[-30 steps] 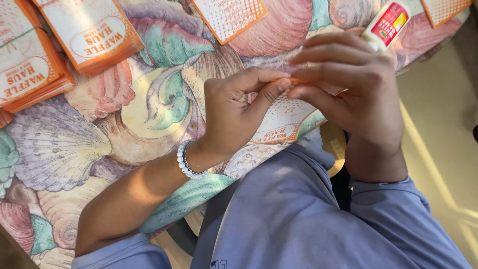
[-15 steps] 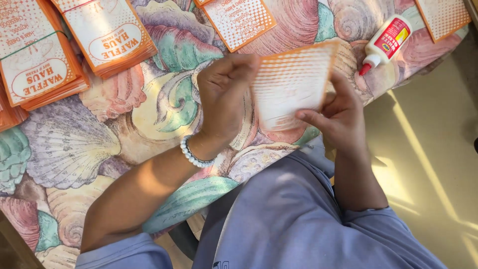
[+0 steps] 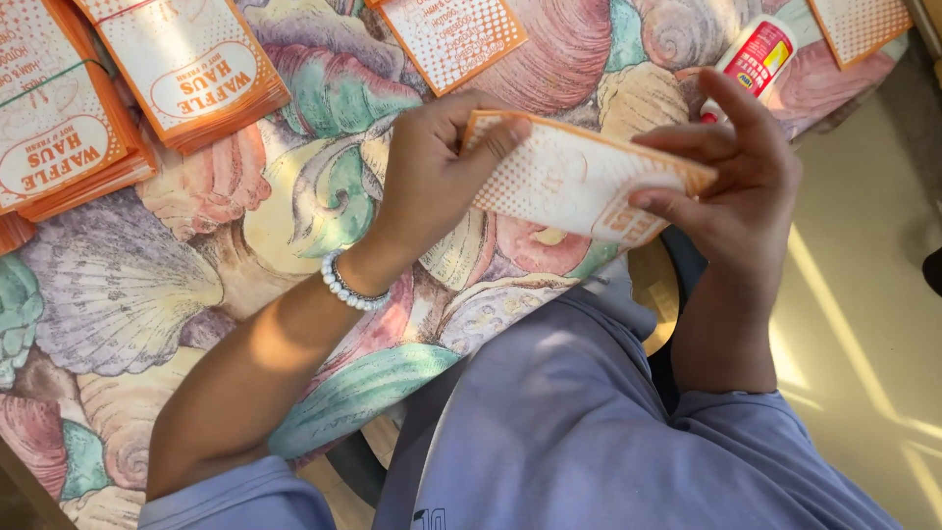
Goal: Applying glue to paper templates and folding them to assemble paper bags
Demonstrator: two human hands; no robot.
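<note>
Both hands grip one orange-and-white paper bag [image 3: 579,182] above the near edge of the table [image 3: 128,294]: the left hand [image 3: 432,167] pinches its left end, the right hand [image 3: 741,177] closes fingers on its right end. A glue bottle [image 3: 751,57] lies just beyond the right hand. Stacks of like bags [image 3: 147,88] sit far left, and single bags [image 3: 453,37] lie along the far edge.

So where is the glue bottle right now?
In the head view the glue bottle lies at the table's upper right, just beyond the right hand and beside an orange paper bag at the edge.
</note>
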